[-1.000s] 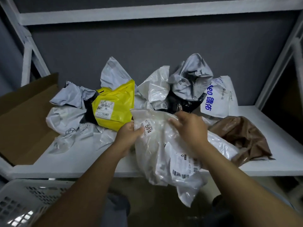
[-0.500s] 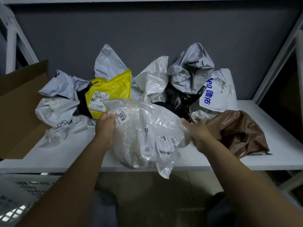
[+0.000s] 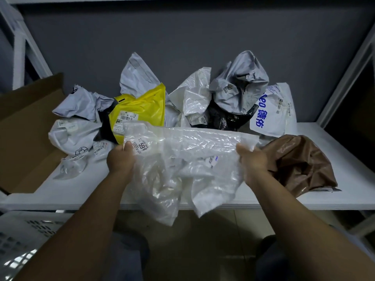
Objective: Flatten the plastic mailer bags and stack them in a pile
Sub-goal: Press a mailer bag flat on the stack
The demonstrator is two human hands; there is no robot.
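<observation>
Held over the front edge of the shelf (image 3: 81, 189): a see-through white bag (image 3: 182, 159), crinkled, stretched wide along its top, with the lower part sagging below the edge. Pinched at the top left corner by the left hand (image 3: 120, 159), beside a "594" label. Gripped at the top right by the right hand (image 3: 253, 159), fingers curled round the plastic.
</observation>
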